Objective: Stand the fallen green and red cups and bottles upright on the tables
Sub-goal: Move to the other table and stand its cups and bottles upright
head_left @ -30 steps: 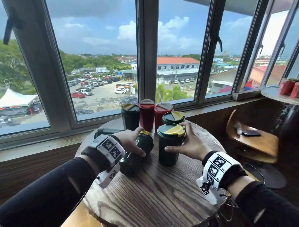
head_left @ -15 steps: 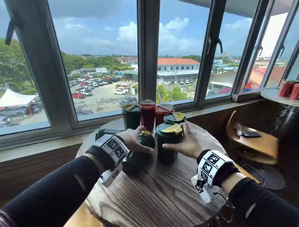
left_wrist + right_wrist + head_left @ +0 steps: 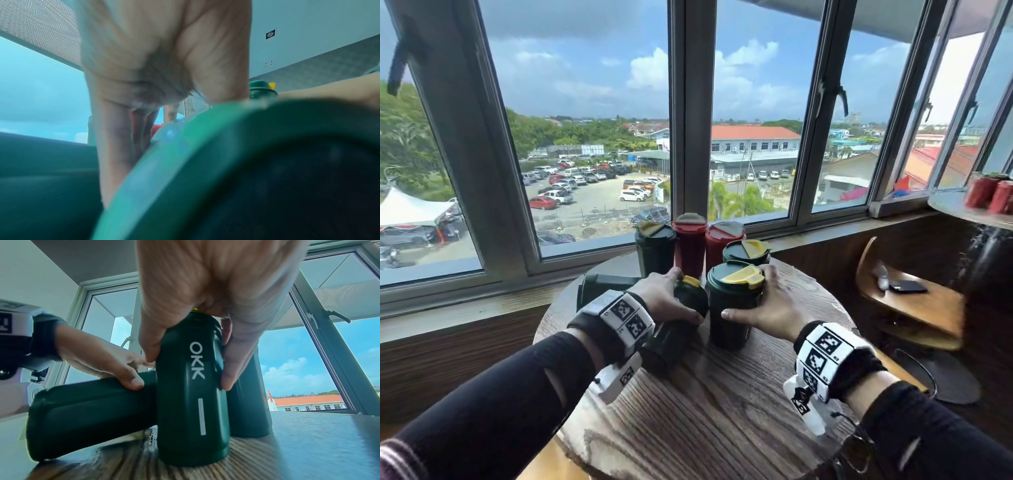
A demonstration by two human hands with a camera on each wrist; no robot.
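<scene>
On the round wooden table [image 3: 722, 411] my right hand [image 3: 753, 298] grips an upright dark green cup [image 3: 732, 315] just under its yellow-flapped lid. In the right wrist view the right hand [image 3: 189, 368] has thumb and fingers round this green cup [image 3: 193, 402], marked OKK. My left hand [image 3: 681, 298] grips a fallen green cup [image 3: 671, 342] that lies touching the upright one, lid end away from me. Its base rim [image 3: 185, 162] fills the left wrist view. Another green cup [image 3: 602, 284] lies on its side behind my left wrist.
Two green cups [image 3: 654, 246] [image 3: 744, 253] and two red cups [image 3: 690, 243] [image 3: 722, 243] stand upright at the table's far edge by the window. A second table [image 3: 955, 209] at the right carries red cups [image 3: 983, 192]. A wooden chair [image 3: 914, 305] holds a phone [image 3: 907, 286].
My left thumb has slid further round the fallen green cup. The right hand keeps its hold on the upright cup, which has barely moved.
</scene>
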